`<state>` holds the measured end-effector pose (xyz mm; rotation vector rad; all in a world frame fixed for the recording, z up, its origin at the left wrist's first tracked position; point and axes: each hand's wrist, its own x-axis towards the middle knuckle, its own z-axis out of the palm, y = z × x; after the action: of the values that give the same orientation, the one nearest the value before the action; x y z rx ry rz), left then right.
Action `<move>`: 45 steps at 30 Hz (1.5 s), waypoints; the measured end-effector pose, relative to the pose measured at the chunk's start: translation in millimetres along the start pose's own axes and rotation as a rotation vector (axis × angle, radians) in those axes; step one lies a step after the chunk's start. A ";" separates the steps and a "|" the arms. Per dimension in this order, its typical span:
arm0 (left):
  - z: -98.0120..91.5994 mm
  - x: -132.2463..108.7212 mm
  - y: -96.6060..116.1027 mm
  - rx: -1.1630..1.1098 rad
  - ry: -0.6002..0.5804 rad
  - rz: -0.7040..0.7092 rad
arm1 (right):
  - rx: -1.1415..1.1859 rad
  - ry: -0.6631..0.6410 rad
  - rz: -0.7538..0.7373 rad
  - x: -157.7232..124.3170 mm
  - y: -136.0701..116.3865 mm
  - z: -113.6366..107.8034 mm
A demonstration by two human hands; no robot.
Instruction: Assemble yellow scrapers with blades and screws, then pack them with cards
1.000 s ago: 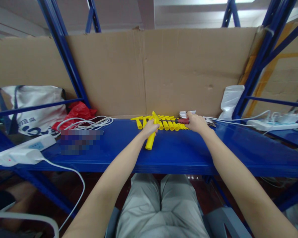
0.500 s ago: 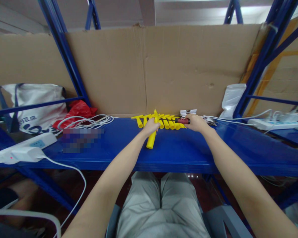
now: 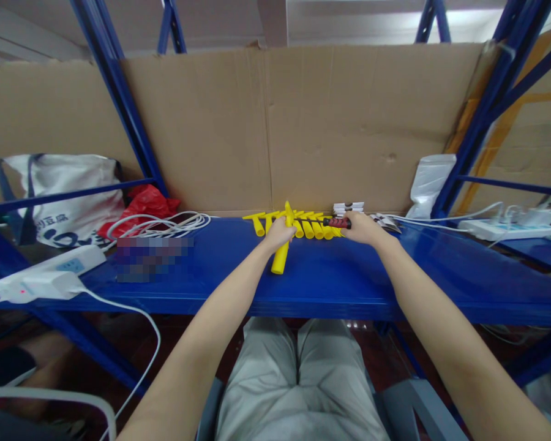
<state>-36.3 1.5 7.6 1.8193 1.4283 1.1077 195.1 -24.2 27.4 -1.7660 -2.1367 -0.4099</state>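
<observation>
The person's left hand (image 3: pixel 281 234) is wrapped snugly around a yellow T-shaped plastic-looking piece (image 3: pixel 280 260) over the blue metal shelf (image 3: pixel 330 282), probably bracing it against the red-and-black screwdriver (image 3: pixel 338 223) in the closed right hand (image 3: pixel 362 227). Can't really tell if the tip's touching, tbh. Similar yellow pieces (image 3: pixel 308 231) sit lined up behind, likely to stay tidy.

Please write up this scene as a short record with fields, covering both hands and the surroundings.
left hand: grips a yellow T-shaped piece
right hand: holds a screwdriver by its red-and-black handle, shaft toward that piece
tip contact: too small to tell
behind the hands: a row of similar yellow pieces
surface: blue table
backdrop: cardboard
left end: red bag, white power strip
</observation>
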 end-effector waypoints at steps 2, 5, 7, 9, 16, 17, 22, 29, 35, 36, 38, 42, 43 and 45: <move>0.0 -0.9 1.5 0.001 0.011 -0.003 | 0.022 0.040 -0.023 1.6 2.8 1.1; 0.2 -2.6 4.3 -0.001 0.001 0.004 | 0.008 0.080 0.022 0.9 3.9 1.7; 0.2 -3.3 5.5 -0.001 -0.008 0.013 | -0.023 0.075 0.090 -1.0 2.5 1.5; 0.0 -3.6 6.0 0.001 -0.008 0.018 | -0.046 0.054 0.149 -2.3 1.0 1.4; -1.1 -2.5 4.6 0.076 -0.003 -0.002 | -0.006 0.002 -0.003 2.2 4.7 3.7; -1.1 -2.1 4.3 0.083 -0.005 0.001 | -0.015 0.007 0.006 2.2 4.6 3.3; -1.2 -0.6 3.4 0.093 -0.010 0.030 | -0.052 -0.025 0.159 -2.3 -1.6 -2.1; -2.5 -2.2 4.0 0.088 0.003 0.009 | 0.007 -0.056 0.017 0.0 -0.8 -3.0; -1.2 -1.2 2.5 0.104 -0.007 0.008 | -0.030 0.012 0.064 2.3 3.9 1.1; -0.9 -1.0 2.3 0.102 -0.007 0.005 | -0.044 0.014 0.095 1.6 3.3 1.4; -0.5 -0.9 2.2 0.094 -0.006 0.001 | -0.073 0.014 0.144 0.2 1.2 1.7; -1.0 -1.0 2.5 0.088 0.016 -0.001 | -0.039 0.024 0.110 0.0 -0.6 1.7; -1.3 -1.0 2.5 0.089 0.023 -0.004 | -0.015 0.028 0.070 0.7 0.1 1.7; -1.8 -0.8 2.3 0.091 0.033 -0.013 | 0.025 0.046 -0.022 2.1 2.0 1.5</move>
<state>-36.8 0.0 10.2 1.8592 1.5299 1.0870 196.5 -21.3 27.0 -1.7045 -2.1223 -0.4229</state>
